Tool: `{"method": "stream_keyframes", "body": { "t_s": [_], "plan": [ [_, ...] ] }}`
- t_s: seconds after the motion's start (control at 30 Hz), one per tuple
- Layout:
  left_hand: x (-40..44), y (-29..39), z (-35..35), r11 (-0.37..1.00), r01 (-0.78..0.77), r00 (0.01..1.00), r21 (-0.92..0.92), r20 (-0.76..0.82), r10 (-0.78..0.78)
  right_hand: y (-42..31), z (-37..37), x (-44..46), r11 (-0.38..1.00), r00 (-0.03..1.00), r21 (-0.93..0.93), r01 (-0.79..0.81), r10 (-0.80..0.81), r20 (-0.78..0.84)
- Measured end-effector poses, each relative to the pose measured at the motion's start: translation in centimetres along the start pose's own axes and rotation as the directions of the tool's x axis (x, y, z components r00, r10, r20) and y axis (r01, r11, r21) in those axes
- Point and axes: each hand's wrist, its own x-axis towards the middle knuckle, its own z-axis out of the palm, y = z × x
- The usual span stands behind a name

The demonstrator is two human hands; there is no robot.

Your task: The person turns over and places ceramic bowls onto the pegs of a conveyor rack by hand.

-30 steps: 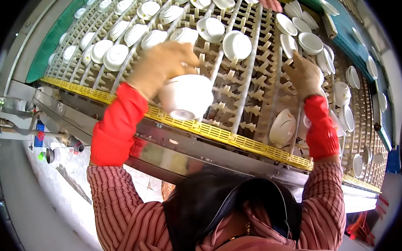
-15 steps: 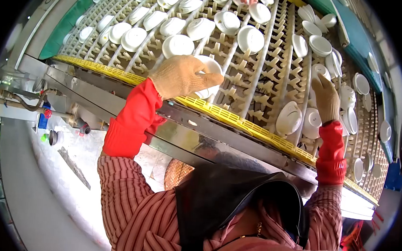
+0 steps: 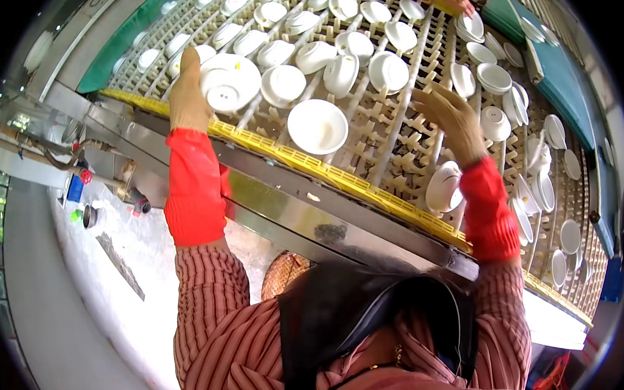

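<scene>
My left hand (image 3: 189,97), in a tan knit glove with a red cuff, grips the left rim of a large white bowl (image 3: 227,92). Its fingertips are partly hidden behind the rim. That bowl is tilted toward me, with a yellow spot on it. Just right of it sits an overturned white bowl (image 3: 283,85), and nearer the belt edge another white bowl (image 3: 318,127) shows its hollow side. My right hand (image 3: 451,117), gloved alike, hovers with fingers apart over the pegged conveyor belt (image 3: 378,138). Below that hand, an oval white bowl with a dark line (image 3: 443,188) leans on the pegs.
Several white bowls stand in rows farther up the belt, and more lean at the right. A yellow plastic edge strip (image 3: 341,175) and a metal ledge (image 3: 284,193) run between me and the belt. Another person's hand (image 3: 446,0) is at the top. Pipes (image 3: 53,160) lie at left.
My left hand has moved left from the bowl near the belt edge to the large bowl. My right hand has moved left, away from the bowls at the right.
</scene>
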Motion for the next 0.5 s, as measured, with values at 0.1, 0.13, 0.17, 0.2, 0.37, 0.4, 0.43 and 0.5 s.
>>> {"method": "stream_keyframes", "body": {
  "t_s": [0.1, 0.13, 0.17, 0.2, 0.37, 0.4, 0.43, 0.5],
  "plan": [
    [6.1, -5.5, -3.4, 0.501, -0.095, 0.988, 0.86, 0.018, 0.156, 1.0, -7.5, -4.8, 0.671, 0.951, -0.712, 0.208, -0.31, -0.014],
    [4.3, -4.2, -2.3, 0.495, -0.064, 0.989, 0.867, -0.011, 0.149, 0.6, -9.7, -6.5, 0.485, 0.951, -0.87, 0.085, -0.299, -0.073],
    [2.3, -2.6, -0.5, 0.489, -0.038, 0.988, 0.872, -0.039, 0.147, -0.1, -11.6, -8.4, 0.268, 0.941, -0.962, -0.051, -0.31, -0.136],
    [2.3, -3.0, 0.4, 0.431, -0.125, 0.977, 0.894, 0.034, 0.212, -0.2, -13.4, -10.1, 0.242, 0.93, -0.969, -0.056, -0.341, -0.139],
    [-6.1, -0.8, 8.0, 0.788, -0.516, 0.687, 0.336, 0.711, 0.146, -0.7, -18.8, -14.7, 0.382, 0.933, -0.861, -0.336, 0.009, -0.361],
    [-7.3, -0.8, 9.5, 0.617, -0.727, 0.504, 0.3, 0.843, 0.185, -0.9, -19.2, -14.9, 0.426, 0.923, -0.821, -0.38, 0.111, -0.37],
    [-8.0, -0.9, 10.7, 0.414, -0.886, 0.301, 0.21, 0.939, 0.169, -0.3, -19.7, -15.0, 0.425, 0.941, -0.849, -0.314, 0.023, -0.337],
    [-9.7, 0.0, 11.7, 0.037, -0.921, 0.385, 0.388, 0.92, -0.069, 1.9, -20.8, -15.1, 0.382, 0.958, -0.905, -0.187, -0.134, -0.255]
  ]
}}
